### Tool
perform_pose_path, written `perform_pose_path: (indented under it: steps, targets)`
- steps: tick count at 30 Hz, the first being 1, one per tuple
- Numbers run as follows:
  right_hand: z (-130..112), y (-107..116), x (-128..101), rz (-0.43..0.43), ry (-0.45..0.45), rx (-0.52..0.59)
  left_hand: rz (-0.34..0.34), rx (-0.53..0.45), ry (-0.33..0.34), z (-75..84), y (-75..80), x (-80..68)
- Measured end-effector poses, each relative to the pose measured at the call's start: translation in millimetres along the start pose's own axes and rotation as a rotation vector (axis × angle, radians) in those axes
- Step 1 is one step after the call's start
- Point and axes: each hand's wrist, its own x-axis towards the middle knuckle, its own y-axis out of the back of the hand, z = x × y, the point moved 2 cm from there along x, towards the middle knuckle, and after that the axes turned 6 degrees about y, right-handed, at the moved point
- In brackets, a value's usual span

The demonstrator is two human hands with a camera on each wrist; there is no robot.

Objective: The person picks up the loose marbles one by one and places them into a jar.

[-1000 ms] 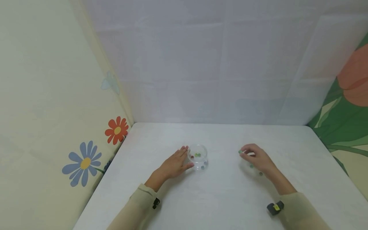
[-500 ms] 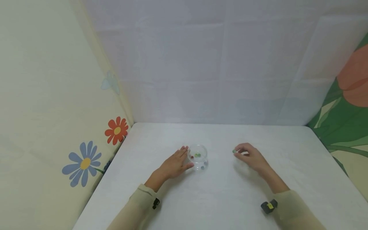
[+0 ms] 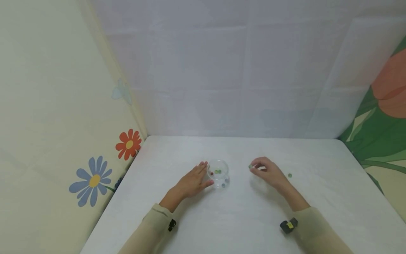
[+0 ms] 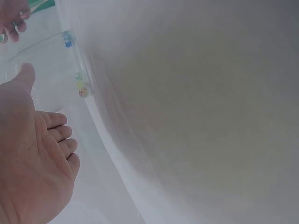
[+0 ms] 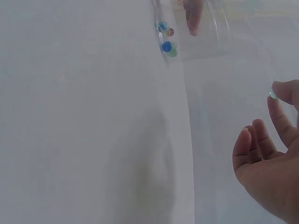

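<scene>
A clear round container (image 3: 217, 165) stands on the white table with several coloured marbles (image 5: 167, 46) at its bottom, blue, green and reddish among them. My left hand (image 3: 191, 181) rests at the container's left side, fingers and thumb straight and spread beside its wall. To the right of the container, above the table, my right hand (image 3: 268, 173) pinches a pale green glass marble (image 5: 274, 94) between thumb and index fingertip. The other fingers of that hand are loosely bent in the right wrist view.
A single green marble (image 3: 290, 175) lies on the table right of my right hand. The white table (image 3: 241, 218) ends at a white cloth backdrop (image 3: 222, 70). Flower-printed cloth stands at both sides, with a red flower (image 3: 128, 144) at left.
My right hand has moved left toward the container, carrying the pinched marble. A green marble on the table behind it has come into view. My left hand and the container stay put.
</scene>
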Motion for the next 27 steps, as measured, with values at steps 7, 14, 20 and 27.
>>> perform_pose_path:
  steps: [7,14,20,27]
  targets:
    - [-11,-8,4,-0.031,0.026,0.032,0.008,-0.002,-0.003,-0.8,-1.0,0.0]
    - [-17,-18,9,-0.033,0.032,0.036,0.001,0.004,0.01,-1.0,-2.8,0.4]
    - [-23,-24,10,-0.057,0.051,0.076,-0.005,0.001,0.013,-0.8,-2.5,0.2]
    - [-28,-34,14,-0.077,0.069,0.094,-0.002,0.001,0.0,0.2,-0.3,-0.5]
